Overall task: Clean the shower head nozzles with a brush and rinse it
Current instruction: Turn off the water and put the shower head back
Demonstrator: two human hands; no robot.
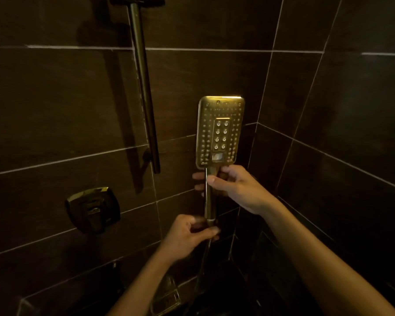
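— What's behind?
— A dark brown tiled wall (66, 99), with a slanted metal rail (143, 87) on it.
— And the rectangular brass-toned shower head (219, 131)?
— Upright near the corner, nozzles toward the camera. The right hand (235, 185) curls round its handle (207, 201) just below the face; the left hand (187, 236) pinches the handle's bottom end.

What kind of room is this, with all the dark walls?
Most likely a shower stall in a bathroom. A shower head with rows of nozzles is held up, and a metal slide rail and a tap handle are fixed to the dark tiled walls.
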